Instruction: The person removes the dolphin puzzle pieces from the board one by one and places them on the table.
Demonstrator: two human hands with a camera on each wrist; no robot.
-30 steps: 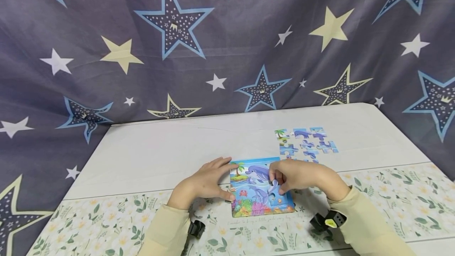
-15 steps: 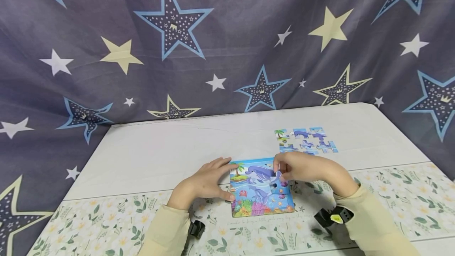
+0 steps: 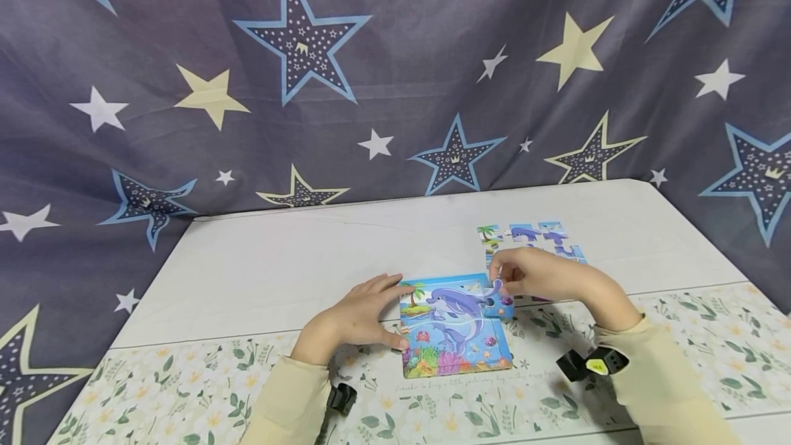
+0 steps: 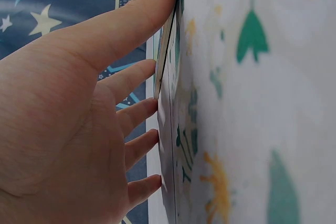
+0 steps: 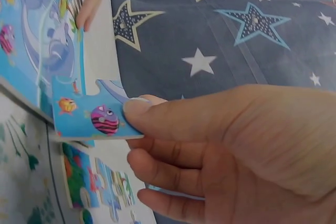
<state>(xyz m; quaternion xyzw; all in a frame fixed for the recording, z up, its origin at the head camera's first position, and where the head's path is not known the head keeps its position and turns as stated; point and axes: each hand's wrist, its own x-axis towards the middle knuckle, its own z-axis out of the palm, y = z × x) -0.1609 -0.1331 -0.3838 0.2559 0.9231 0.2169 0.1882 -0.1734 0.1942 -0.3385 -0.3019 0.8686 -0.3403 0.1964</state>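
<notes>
My right hand [image 3: 544, 277] pinches a blue jigsaw puzzle piece [image 5: 79, 108] between thumb and fingers. The piece shows a striped purple fish, a small orange fish and a bit of dolphin tail. It is raised over the upper right corner of a square puzzle board [image 3: 445, 279] with a dolphin picture. My left hand [image 3: 355, 314] rests at the board's left side with fingers spread, the thumb and index fingertip at its edge. In the left wrist view the left thumb [image 4: 131, 24] touches the board's thin edge.
Behind the right hand lie several loose puzzle pieces [image 3: 525, 232] in rough rows, partly hidden by that hand. The white table [image 3: 309, 253] has a flowered cloth strip [image 3: 204, 390] along its front. A star-patterned curtain [image 3: 395, 74] hangs behind the table.
My right hand has lifted the piece from the board's right side and carried it up and to the right, toward the loose pieces. The left hand has not moved.
</notes>
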